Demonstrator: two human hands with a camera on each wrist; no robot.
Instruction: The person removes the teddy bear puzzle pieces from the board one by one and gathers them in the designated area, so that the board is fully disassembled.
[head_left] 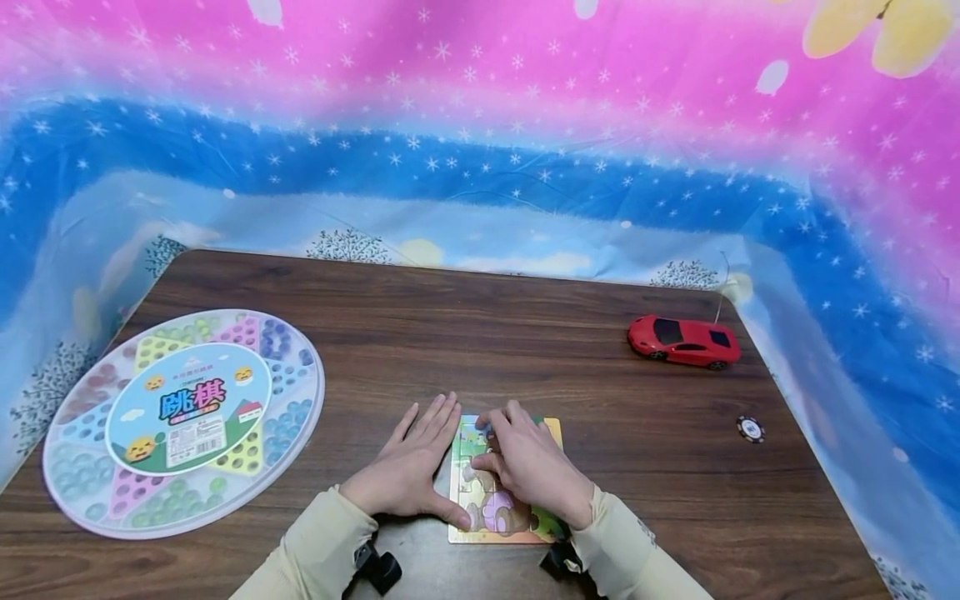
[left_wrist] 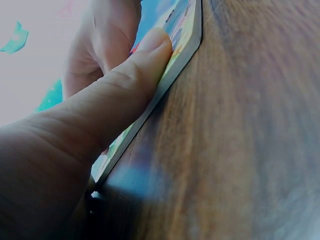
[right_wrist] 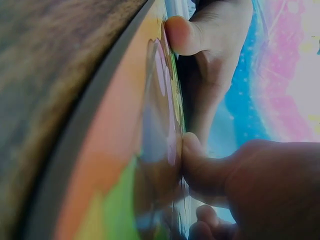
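Note:
A jigsaw puzzle (head_left: 501, 510) with a cartoon animal lies flat in its shallow board near the table's front edge. My left hand (head_left: 416, 462) rests at its left side with straight, spread fingers, the thumb (left_wrist: 150, 47) pressing on the board's lower left corner. Over the puzzle's upper part is my right hand (head_left: 536, 462), with thumb and bent fingers set apart, touching its face. In the right wrist view the right thumb (right_wrist: 197, 160) meets the puzzle surface. A bluish patch shows by the right fingertips, and the hand hides part of the picture.
A round Chinese checkers set (head_left: 292, 450) with marbles under a clear cover lies at the left. A red toy car (head_left: 684, 343) stands at the back right, with a black-and-white poker chip (head_left: 750, 429) in front of it. Printed cloth (head_left: 480, 167) hangs behind the wooden table (head_left: 450, 333).

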